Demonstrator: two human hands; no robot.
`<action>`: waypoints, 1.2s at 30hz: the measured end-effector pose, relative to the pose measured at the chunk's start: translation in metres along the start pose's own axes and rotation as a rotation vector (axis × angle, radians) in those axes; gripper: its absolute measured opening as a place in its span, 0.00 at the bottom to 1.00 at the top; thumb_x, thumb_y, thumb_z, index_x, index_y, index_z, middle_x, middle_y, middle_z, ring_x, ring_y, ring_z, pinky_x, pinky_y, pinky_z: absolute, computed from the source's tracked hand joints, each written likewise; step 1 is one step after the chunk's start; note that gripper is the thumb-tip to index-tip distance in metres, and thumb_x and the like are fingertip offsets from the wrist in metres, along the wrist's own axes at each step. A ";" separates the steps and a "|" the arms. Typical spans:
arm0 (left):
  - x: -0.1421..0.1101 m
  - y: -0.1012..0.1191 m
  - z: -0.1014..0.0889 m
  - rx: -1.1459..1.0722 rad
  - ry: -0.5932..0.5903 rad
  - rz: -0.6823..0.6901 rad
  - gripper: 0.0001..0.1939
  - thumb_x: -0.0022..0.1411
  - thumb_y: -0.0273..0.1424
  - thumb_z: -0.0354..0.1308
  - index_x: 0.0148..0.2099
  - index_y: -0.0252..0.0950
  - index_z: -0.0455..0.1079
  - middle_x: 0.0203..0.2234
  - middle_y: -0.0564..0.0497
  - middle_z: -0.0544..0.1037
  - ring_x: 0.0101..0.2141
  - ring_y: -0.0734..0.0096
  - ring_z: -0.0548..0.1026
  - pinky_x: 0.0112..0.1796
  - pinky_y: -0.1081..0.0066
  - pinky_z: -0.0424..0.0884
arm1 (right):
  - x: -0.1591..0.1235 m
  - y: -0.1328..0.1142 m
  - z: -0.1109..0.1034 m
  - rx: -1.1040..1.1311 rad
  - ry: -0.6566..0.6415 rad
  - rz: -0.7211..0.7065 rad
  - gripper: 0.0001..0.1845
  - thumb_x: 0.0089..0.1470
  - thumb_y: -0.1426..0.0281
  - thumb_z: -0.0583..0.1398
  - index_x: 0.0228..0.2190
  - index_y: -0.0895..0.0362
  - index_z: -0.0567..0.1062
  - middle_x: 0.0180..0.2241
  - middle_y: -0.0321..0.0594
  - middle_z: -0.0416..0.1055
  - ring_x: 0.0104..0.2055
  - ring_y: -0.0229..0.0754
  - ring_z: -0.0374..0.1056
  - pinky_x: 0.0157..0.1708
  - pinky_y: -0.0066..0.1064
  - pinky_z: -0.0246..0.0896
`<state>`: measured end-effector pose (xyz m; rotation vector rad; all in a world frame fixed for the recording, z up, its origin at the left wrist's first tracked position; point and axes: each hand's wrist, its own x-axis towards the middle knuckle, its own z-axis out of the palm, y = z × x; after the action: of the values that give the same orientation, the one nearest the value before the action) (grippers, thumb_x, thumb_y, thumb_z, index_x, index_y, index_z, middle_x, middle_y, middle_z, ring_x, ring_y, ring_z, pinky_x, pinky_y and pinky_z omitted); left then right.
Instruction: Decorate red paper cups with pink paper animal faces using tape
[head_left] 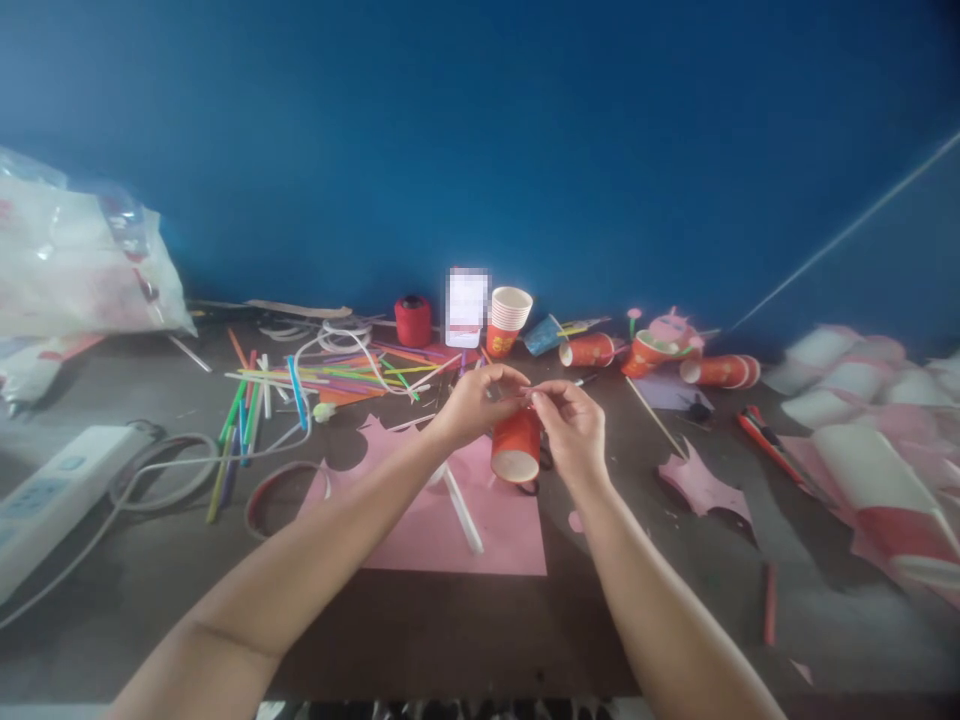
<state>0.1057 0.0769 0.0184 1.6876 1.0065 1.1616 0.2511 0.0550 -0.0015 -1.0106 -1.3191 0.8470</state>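
Both my hands meet just above a red paper cup (516, 435), which lies on its side, its open mouth toward me. The fingers of my left hand (487, 398) are pinched together at the far end of the cup. My right hand (574, 418) pinches there too, its thumb and fingertips almost touching the left ones. A tiny pinkish piece (527, 393) shows between the fingertips; what it is I cannot make out. Below the cup is a cut pink paper sheet (480, 540), with a white strip (463, 510) on it.
Colourful straws (337, 375) and a white cable (165, 463) spread to the left, near a power strip (60, 490). A lit phone (466, 308) and stacked paper cups (510, 320) stand at the back. To the right lie a utility knife (772, 445) and pink paper scraps (703, 483).
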 end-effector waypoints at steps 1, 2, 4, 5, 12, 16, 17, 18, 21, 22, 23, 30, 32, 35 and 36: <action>0.000 -0.001 0.001 -0.005 0.000 -0.022 0.10 0.51 0.36 0.61 0.35 0.35 0.73 0.27 0.51 0.74 0.31 0.68 0.71 0.33 0.71 0.66 | 0.000 0.001 0.000 -0.004 -0.004 -0.001 0.08 0.51 0.64 0.60 0.30 0.56 0.72 0.30 0.39 0.75 0.33 0.40 0.72 0.34 0.31 0.67; 0.000 -0.003 0.001 -0.011 0.003 -0.038 0.10 0.51 0.36 0.61 0.33 0.35 0.74 0.26 0.51 0.74 0.31 0.69 0.71 0.32 0.71 0.66 | 0.001 0.001 -0.001 -0.016 -0.008 -0.008 0.08 0.51 0.64 0.60 0.30 0.56 0.72 0.30 0.39 0.74 0.33 0.40 0.71 0.34 0.31 0.67; 0.000 -0.005 0.002 -0.028 0.013 -0.045 0.09 0.50 0.35 0.61 0.32 0.36 0.74 0.26 0.51 0.74 0.30 0.69 0.71 0.30 0.72 0.66 | 0.001 0.001 -0.002 -0.051 -0.023 -0.033 0.08 0.51 0.64 0.60 0.31 0.55 0.71 0.30 0.38 0.73 0.33 0.39 0.71 0.34 0.30 0.66; 0.000 -0.007 0.002 -0.037 0.019 -0.038 0.08 0.50 0.35 0.61 0.31 0.36 0.74 0.26 0.51 0.74 0.29 0.70 0.71 0.30 0.73 0.66 | 0.001 0.000 -0.002 -0.077 -0.037 -0.048 0.08 0.51 0.64 0.60 0.33 0.55 0.71 0.30 0.38 0.73 0.33 0.39 0.71 0.34 0.30 0.66; 0.000 -0.010 0.002 -0.059 -0.011 0.070 0.09 0.49 0.34 0.62 0.34 0.36 0.74 0.29 0.50 0.75 0.34 0.67 0.72 0.38 0.69 0.67 | 0.000 -0.012 -0.003 -0.198 -0.042 -0.125 0.06 0.52 0.65 0.59 0.30 0.55 0.73 0.30 0.37 0.72 0.33 0.40 0.70 0.34 0.31 0.66; -0.001 -0.017 0.003 -0.146 -0.036 -0.011 0.25 0.46 0.35 0.66 0.48 0.37 0.70 0.44 0.44 0.73 0.47 0.58 0.69 0.45 0.66 0.65 | 0.001 -0.008 -0.006 -0.092 0.016 -0.083 0.06 0.53 0.64 0.58 0.31 0.55 0.71 0.28 0.36 0.70 0.29 0.37 0.68 0.30 0.29 0.65; -0.001 -0.019 0.003 -0.182 -0.028 -0.073 0.29 0.45 0.36 0.66 0.51 0.38 0.68 0.48 0.42 0.71 0.50 0.56 0.67 0.45 0.66 0.65 | 0.002 -0.006 -0.007 -0.070 0.032 -0.079 0.07 0.53 0.64 0.58 0.32 0.55 0.70 0.27 0.35 0.69 0.28 0.36 0.67 0.29 0.28 0.65; -0.001 -0.022 0.003 -0.218 -0.022 -0.144 0.33 0.44 0.37 0.67 0.54 0.39 0.66 0.51 0.41 0.68 0.51 0.54 0.66 0.44 0.65 0.65 | 0.003 -0.005 -0.007 -0.050 0.044 -0.080 0.07 0.53 0.64 0.58 0.32 0.55 0.69 0.26 0.35 0.68 0.27 0.36 0.67 0.28 0.28 0.64; 0.001 -0.033 0.001 -0.352 -0.048 -0.363 0.38 0.45 0.41 0.66 0.58 0.41 0.61 0.53 0.38 0.67 0.49 0.52 0.69 0.39 0.65 0.68 | 0.006 0.000 -0.007 -0.005 0.069 -0.092 0.09 0.52 0.63 0.58 0.32 0.55 0.67 0.25 0.35 0.67 0.26 0.36 0.67 0.26 0.28 0.64; 0.002 -0.037 0.001 -0.411 -0.079 -0.412 0.37 0.45 0.42 0.66 0.57 0.40 0.62 0.51 0.38 0.69 0.46 0.53 0.72 0.37 0.66 0.68 | 0.006 0.000 -0.007 -0.004 0.075 -0.107 0.09 0.51 0.63 0.58 0.31 0.55 0.67 0.26 0.35 0.67 0.26 0.36 0.67 0.26 0.28 0.64; 0.002 -0.040 0.000 -0.472 -0.117 -0.442 0.35 0.46 0.42 0.65 0.56 0.39 0.63 0.49 0.38 0.71 0.43 0.55 0.74 0.35 0.67 0.69 | 0.006 0.000 -0.007 -0.019 0.083 -0.129 0.09 0.51 0.63 0.58 0.30 0.55 0.67 0.26 0.35 0.66 0.26 0.36 0.66 0.27 0.28 0.64; 0.005 -0.042 -0.001 -0.533 0.025 -0.477 0.25 0.43 0.42 0.66 0.44 0.39 0.70 0.35 0.47 0.78 0.32 0.67 0.75 0.28 0.74 0.65 | 0.000 -0.008 -0.007 -0.235 0.157 -0.297 0.07 0.53 0.64 0.56 0.30 0.54 0.67 0.30 0.37 0.66 0.29 0.38 0.67 0.30 0.30 0.65; 0.004 -0.039 -0.002 -0.524 0.008 -0.492 0.24 0.45 0.44 0.65 0.43 0.39 0.71 0.36 0.46 0.78 0.33 0.66 0.75 0.28 0.73 0.65 | 0.000 -0.009 -0.008 -0.238 0.190 -0.322 0.06 0.53 0.64 0.56 0.30 0.54 0.67 0.31 0.38 0.66 0.29 0.38 0.67 0.31 0.31 0.65; 0.003 -0.037 -0.003 -0.588 -0.134 -0.502 0.24 0.48 0.46 0.62 0.45 0.39 0.72 0.39 0.42 0.77 0.33 0.63 0.76 0.29 0.69 0.68 | 0.000 -0.007 -0.008 -0.219 0.213 -0.328 0.06 0.54 0.65 0.56 0.31 0.54 0.67 0.32 0.39 0.67 0.30 0.39 0.67 0.32 0.33 0.65; 0.002 -0.037 -0.002 -0.625 -0.184 -0.484 0.24 0.49 0.46 0.62 0.46 0.39 0.71 0.39 0.42 0.77 0.33 0.62 0.76 0.30 0.68 0.68 | 0.000 -0.006 -0.007 -0.217 0.220 -0.327 0.05 0.54 0.65 0.56 0.32 0.54 0.67 0.32 0.39 0.67 0.30 0.39 0.68 0.33 0.33 0.66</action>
<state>0.0987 0.0918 -0.0147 0.9643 0.7675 0.8556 0.2581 0.0523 0.0041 -0.9884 -1.3572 0.3415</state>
